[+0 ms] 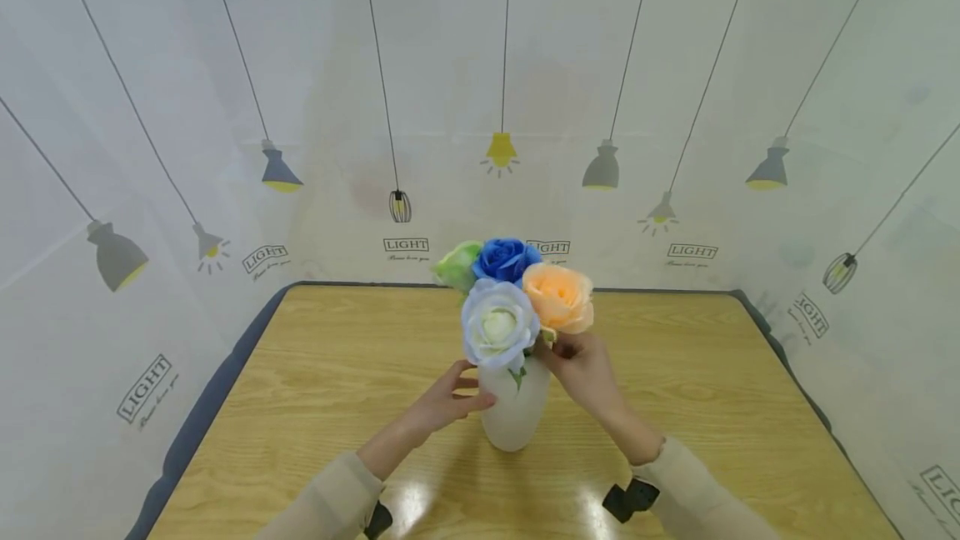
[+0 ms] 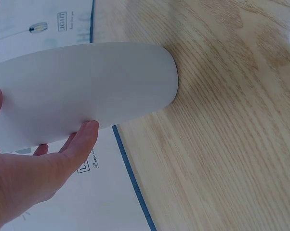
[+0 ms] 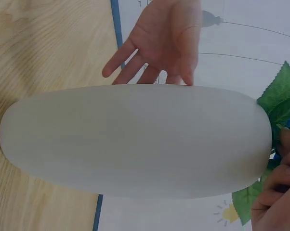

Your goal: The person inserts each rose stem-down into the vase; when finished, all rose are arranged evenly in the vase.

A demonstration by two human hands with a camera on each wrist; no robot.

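A frosted white vase [image 1: 515,415] stands upright on the wooden table, with several artificial flowers in its mouth. These include a pale blue-and-white rose [image 1: 498,326] in front, a deep blue rose [image 1: 507,260] behind it, a peach rose [image 1: 558,298] at right and a light green bloom [image 1: 458,265] at left. My left hand [image 1: 442,401] rests its extended fingers against the vase's left side. Just under the peach rose, my right hand [image 1: 590,375] pinches its stem with curled fingers at the rim. Green leaves [image 3: 281,94] stick out of the mouth there; most stems are hidden inside the vase.
The wooden table [image 1: 337,357] has a dark blue edge along its back and sides. Behind it hangs a white backdrop [image 1: 450,65] printed with lamps. Small black devices [image 1: 630,500] are strapped at both sleeve cuffs.
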